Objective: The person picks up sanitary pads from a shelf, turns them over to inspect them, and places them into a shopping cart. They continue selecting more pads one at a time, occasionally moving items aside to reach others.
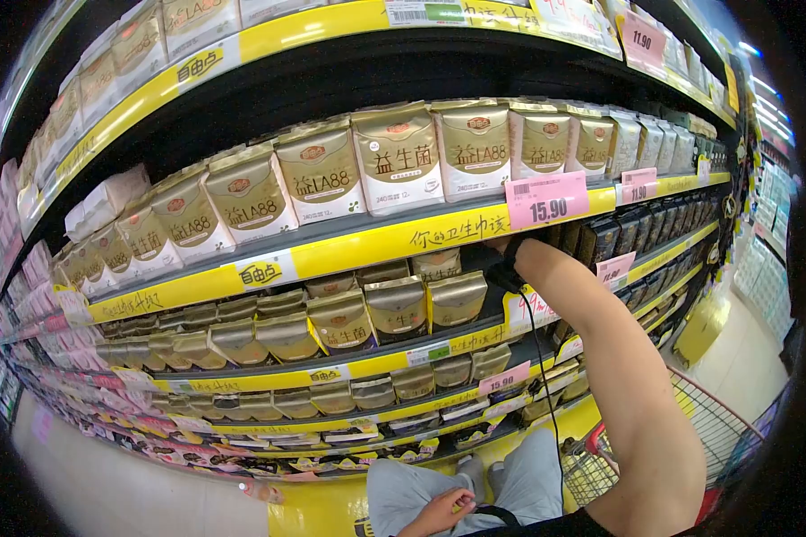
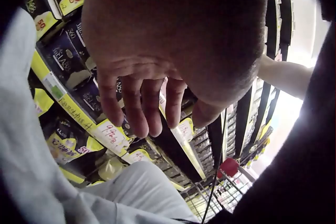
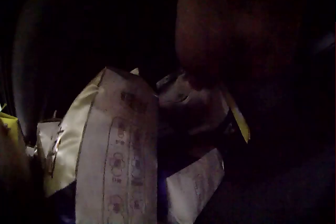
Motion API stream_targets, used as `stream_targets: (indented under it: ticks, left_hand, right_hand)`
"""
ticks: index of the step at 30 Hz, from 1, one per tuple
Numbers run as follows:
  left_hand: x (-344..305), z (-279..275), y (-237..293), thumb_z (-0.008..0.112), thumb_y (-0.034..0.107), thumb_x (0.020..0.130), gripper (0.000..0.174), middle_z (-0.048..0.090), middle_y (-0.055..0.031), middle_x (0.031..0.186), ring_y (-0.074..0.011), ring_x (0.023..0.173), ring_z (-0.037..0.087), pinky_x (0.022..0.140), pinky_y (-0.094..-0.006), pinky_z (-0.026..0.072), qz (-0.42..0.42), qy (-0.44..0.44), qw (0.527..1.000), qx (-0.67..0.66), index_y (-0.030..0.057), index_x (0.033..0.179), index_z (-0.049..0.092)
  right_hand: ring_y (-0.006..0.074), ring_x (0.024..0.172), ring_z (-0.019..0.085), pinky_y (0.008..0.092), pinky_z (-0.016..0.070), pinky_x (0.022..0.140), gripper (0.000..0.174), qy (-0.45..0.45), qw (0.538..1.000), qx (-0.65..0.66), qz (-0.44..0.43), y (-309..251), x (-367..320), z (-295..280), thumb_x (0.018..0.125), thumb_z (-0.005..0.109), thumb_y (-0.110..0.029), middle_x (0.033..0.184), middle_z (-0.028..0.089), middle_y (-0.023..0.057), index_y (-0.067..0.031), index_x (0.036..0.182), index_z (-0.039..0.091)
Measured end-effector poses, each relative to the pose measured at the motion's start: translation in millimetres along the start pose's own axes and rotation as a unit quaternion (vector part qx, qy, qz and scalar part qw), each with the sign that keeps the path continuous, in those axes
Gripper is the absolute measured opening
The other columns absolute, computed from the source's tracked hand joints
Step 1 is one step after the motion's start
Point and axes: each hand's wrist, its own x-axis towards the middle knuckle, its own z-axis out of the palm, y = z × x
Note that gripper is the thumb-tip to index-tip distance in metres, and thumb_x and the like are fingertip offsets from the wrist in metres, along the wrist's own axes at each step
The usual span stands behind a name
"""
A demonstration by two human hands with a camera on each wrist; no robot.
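My right arm reaches in under the shelf edge with the large 15.90 tag, and in the head view the hand is mostly hidden there. In the dark right wrist view the right hand has its fingertips at the top of a sanitary pad pack; whether it grips it I cannot tell. Beside that pack stands another one with a pale printed side. Low over my lap is the left hand. Its fingers hang loosely with nothing in them in the left wrist view.
Gold-and-white pad packs line the shelf above the reaching hand. Gold packs fill the level below, left of the arm. A yellow shelf edge runs across. A wire shopping cart stands at right; a bottle lies on the floor.
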Motion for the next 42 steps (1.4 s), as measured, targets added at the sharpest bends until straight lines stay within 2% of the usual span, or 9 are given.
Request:
stream_targets:
  ticks: [3,6,9,26,33,35,37,39,42]
  left_hand:
    - [4,3,-9,0.059,0.021,0.101,0.018,0.060,-0.0112,0.081,-0.0221,0.061,0.062,0.058,-0.0348,0.0490,0.057,0.021,0.998,0.026,0.0037,0.105,0.060]
    - [9,4,-24,0.060,0.017,0.099,0.019,0.061,-0.0092,0.085,-0.0202,0.069,0.063,0.061,-0.0338,0.0496,0.095,0.022,0.995,0.037,0.0040,0.113,0.056]
    - [30,7,-75,0.064,0.031,0.097,0.033,0.067,-0.0110,0.101,-0.0219,0.091,0.066,0.083,-0.0339,0.0525,0.109,0.046,0.984,0.135,0.0037,0.115,0.061]
    - [28,12,-85,0.061,0.036,0.098,0.034,0.064,-0.0101,0.105,-0.0234,0.096,0.065,0.084,-0.0356,0.0519,0.065,0.014,0.985,0.160,0.0069,0.116,0.060]
    - [22,15,-84,0.062,0.037,0.097,0.035,0.065,-0.0093,0.105,-0.0251,0.098,0.066,0.085,-0.0364,0.0520,0.060,-0.025,0.978,0.198,0.0078,0.116,0.059]
    - [22,19,-80,0.061,0.036,0.097,0.034,0.066,-0.0100,0.105,-0.0256,0.099,0.066,0.084,-0.0366,0.0520,0.060,-0.031,0.977,0.203,0.0080,0.115,0.059]
    - [24,22,-76,0.061,0.036,0.097,0.033,0.066,-0.0104,0.105,-0.0256,0.099,0.066,0.085,-0.0365,0.0520,0.055,-0.048,0.971,0.228,0.0081,0.115,0.059]
    - [30,26,-80,0.062,0.035,0.097,0.032,0.066,-0.0105,0.105,-0.0260,0.099,0.066,0.085,-0.0363,0.0521,0.100,-0.050,0.965,0.238,0.0077,0.114,0.059]
    - [33,33,-76,0.062,0.034,0.097,0.032,0.066,-0.0105,0.105,-0.0267,0.098,0.066,0.085,-0.0366,0.0522,0.117,-0.050,0.960,0.249,0.0074,0.114,0.060]
  right_hand:
    - [0.0301,0.126,0.053,0.0415,0.0386,0.109,0.038,0.000,1.000,0.004,0.000,1,0,-2,0.098,0.057,-0.032,0.133,0.061,0.0134,-0.0104,0.130,0.060]
    - [0.0299,0.126,0.053,0.0413,0.0386,0.108,0.038,-0.002,1.000,0.008,-0.001,3,0,-2,0.098,0.057,-0.032,0.133,0.061,0.0133,-0.0105,0.130,0.060]
    - [0.0297,0.126,0.053,0.0412,0.0387,0.108,0.038,-0.004,1.000,0.010,-0.001,4,-1,-3,0.098,0.058,-0.032,0.133,0.061,0.0133,-0.0105,0.130,0.060]
    - [0.0285,0.125,0.053,0.0402,0.0390,0.108,0.037,-0.011,0.999,0.041,0.003,20,-10,-19,0.098,0.058,-0.031,0.132,0.062,0.0130,-0.0107,0.129,0.060]
    - [0.0280,0.125,0.054,0.0399,0.0391,0.108,0.037,-0.089,0.974,0.199,0.065,36,-43,-60,0.098,0.059,-0.031,0.132,0.062,0.0129,-0.0108,0.129,0.061]
    - [0.0246,0.122,0.054,0.0360,0.0403,0.107,0.047,-0.159,0.944,0.270,0.102,44,-59,-68,0.098,0.064,-0.027,0.137,0.060,0.0141,-0.0067,0.139,0.054]
    - [0.0229,0.120,0.055,0.0355,0.0423,0.106,0.052,-0.154,0.934,0.324,0.011,54,-79,-59,0.099,0.063,-0.023,0.135,0.059,0.0165,-0.0013,0.143,0.047]
    - [0.0201,0.118,0.055,0.0341,0.0439,0.104,0.050,-0.209,0.916,0.341,0.006,58,-90,-60,0.100,0.061,-0.020,0.132,0.060,0.0164,0.0013,0.143,0.045]
    - [0.0187,0.110,0.057,0.0331,0.0463,0.098,0.039,-0.183,0.898,0.401,-0.006,48,-102,-63,0.099,0.062,-0.014,0.120,0.064,0.0128,0.0010,0.133,0.051]
